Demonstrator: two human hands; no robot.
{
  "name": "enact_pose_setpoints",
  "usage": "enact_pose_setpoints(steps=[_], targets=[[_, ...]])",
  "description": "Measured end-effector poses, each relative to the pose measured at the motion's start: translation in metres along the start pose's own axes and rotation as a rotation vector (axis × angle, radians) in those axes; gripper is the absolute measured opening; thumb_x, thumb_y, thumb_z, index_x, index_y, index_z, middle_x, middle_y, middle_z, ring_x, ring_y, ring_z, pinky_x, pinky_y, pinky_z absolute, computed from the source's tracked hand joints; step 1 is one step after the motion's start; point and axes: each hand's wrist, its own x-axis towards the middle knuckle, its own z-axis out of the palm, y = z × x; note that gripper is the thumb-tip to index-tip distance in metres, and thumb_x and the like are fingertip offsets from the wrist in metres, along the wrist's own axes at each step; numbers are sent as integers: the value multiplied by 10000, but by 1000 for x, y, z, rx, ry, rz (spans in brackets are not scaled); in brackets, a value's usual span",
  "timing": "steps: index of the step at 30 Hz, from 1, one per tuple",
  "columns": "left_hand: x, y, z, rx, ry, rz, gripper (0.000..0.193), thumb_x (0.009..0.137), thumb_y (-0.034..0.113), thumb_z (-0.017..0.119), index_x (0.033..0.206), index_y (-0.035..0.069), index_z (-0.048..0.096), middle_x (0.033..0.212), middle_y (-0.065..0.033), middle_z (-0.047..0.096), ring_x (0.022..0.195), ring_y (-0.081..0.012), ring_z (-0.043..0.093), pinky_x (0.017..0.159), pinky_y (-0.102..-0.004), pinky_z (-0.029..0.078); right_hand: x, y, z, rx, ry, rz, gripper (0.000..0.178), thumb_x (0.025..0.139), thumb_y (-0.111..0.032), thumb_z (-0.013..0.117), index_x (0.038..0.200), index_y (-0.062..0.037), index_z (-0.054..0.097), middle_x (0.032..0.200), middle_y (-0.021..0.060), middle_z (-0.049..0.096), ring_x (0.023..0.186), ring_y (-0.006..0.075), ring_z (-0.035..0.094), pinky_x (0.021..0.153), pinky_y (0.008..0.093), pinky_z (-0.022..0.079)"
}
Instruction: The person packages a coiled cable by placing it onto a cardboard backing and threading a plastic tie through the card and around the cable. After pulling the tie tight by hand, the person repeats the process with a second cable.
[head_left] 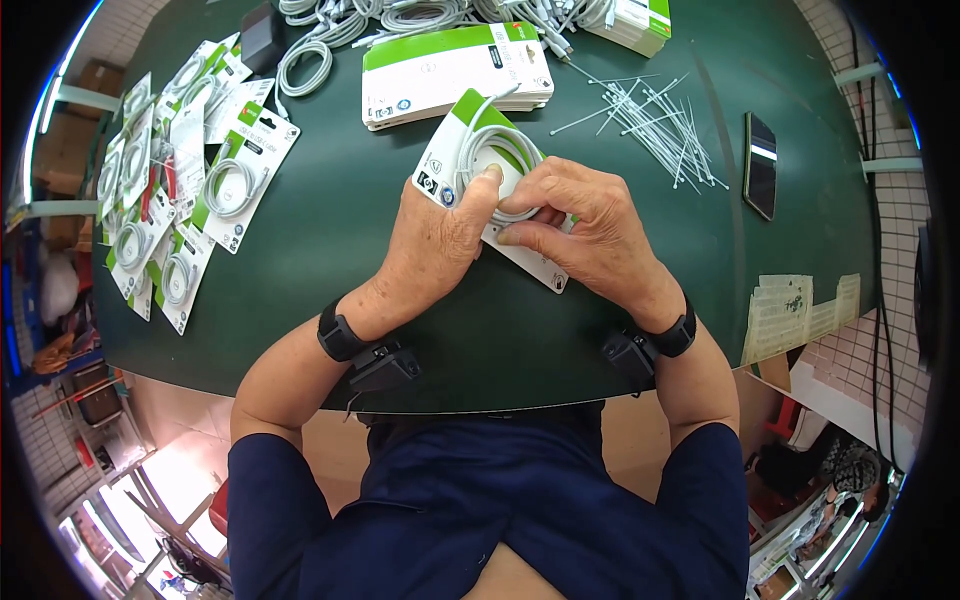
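A coiled white cable lies against a green-and-white backing card, held tilted above the table's middle. My left hand grips the card and coil from the left, its thumb pressed on the coil. From the right, my right hand pinches at the coil's lower right edge, thumb and fingertips close together. Whether a tie sits between those fingertips is hidden. Just beyond my hands lies a stack of flat backing cards. Loose white cable ties are spread to the right of it.
Finished-looking cards with coiled cables pile up at the left, with red-handled cutters among them. Bundled cables and another card stack line the far edge. A phone lies at right, near taped paper.
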Motion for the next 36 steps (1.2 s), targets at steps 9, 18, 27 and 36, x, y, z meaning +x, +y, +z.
enact_pose_setpoints(steps=[9, 18, 27, 36], targets=[[3, -2, -4, -12, -39, -77, 322, 1021, 236, 647, 1175, -48, 635, 781, -42, 662, 544, -70, 582, 455, -246, 460, -3, 2, 1, -40, 28, 15, 259, 802, -6, 894, 1028, -23, 768, 984, 40, 718, 749, 79, 672, 646, 226, 550], [2, -5, 1, -61, 25, -16, 295, 1008, 195, 658, 1186, -40, 641, 773, -24, 658, 530, -58, 551, 443, -241, 434, 1, 1, -3, -1, 8, -2, 254, 803, -10, 893, 1027, -31, 775, 1014, 37, 723, 766, 74, 673, 643, 216, 545], [14, -8, 9, -46, 73, 37, 270, 1008, 170, 653, 1194, -26, 637, 790, -18, 653, 537, -59, 545, 445, -246, 423, 2, 11, -1, -205, 107, -180, 290, 796, 3, 888, 1060, -51, 779, 1043, 69, 723, 752, 133, 686, 641, 246, 555], [20, -8, -7, -100, 187, 106, 309, 1023, 136, 646, 1285, -13, 579, 866, -45, 650, 524, -68, 518, 415, -247, 404, 6, 5, -48, -419, 280, -113, 277, 833, 7, 835, 1095, -57, 775, 1004, 94, 715, 805, 190, 694, 681, 304, 567]])
